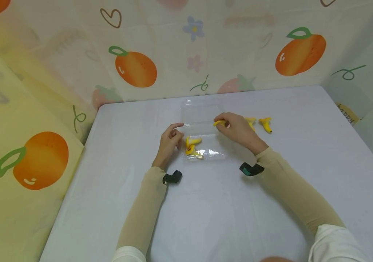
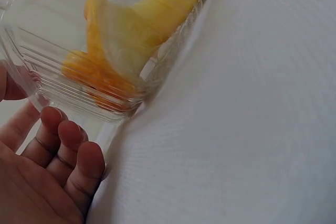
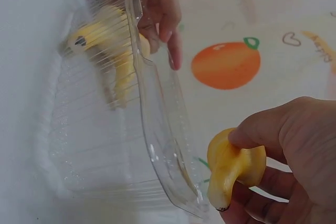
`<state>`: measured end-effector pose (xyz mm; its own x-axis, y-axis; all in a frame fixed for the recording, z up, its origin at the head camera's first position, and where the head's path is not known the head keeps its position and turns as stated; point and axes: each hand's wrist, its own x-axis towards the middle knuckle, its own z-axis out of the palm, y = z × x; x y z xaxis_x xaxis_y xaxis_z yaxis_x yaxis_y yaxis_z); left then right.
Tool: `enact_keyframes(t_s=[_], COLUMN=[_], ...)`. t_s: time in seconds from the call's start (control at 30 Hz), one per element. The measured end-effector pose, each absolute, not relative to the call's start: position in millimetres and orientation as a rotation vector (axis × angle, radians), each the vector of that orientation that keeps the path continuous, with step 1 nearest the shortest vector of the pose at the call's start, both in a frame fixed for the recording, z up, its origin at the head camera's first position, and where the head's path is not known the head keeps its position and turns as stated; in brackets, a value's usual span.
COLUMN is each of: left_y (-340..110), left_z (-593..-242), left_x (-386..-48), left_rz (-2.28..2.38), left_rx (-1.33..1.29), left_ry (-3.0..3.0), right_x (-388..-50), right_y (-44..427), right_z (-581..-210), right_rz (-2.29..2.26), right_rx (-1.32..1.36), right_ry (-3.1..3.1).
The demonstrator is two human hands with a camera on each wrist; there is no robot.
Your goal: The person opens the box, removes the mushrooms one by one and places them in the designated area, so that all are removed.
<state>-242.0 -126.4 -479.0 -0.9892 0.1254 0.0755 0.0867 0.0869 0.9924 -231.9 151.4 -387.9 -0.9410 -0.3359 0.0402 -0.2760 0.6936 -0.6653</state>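
A white table (image 1: pixel 206 211) bears a clear box (image 1: pixel 210 142) and two banana-shaped pieces (image 1: pixel 266 125).

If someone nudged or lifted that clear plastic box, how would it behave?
The clear box looks thin-walled and see-through, so it is probably light and might slide if nudged. Its ribbed walls would likely flex under a squeeze. With two yellow pieces lying on the side nearest the left hand, it may dip that way when lifted.

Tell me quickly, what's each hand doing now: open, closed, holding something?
Left hand: open, at the edge of the clear container.
Right hand: closed, pinching a yellow banana-shaped piece.
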Motion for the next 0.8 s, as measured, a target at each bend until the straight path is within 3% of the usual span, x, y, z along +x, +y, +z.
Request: enact_keyframes(t_s=[0.8], left_y=[-122.2], left_z=[-478.8], left_x=[-240.0], left_rz=[2.082], left_rx=[0.171], left_ry=[2.344], right_x=[-237.9], right_y=[179.2], right_z=[-376.7], right_rz=[-1.112], right_rx=[-0.397], right_ry=[2.891])
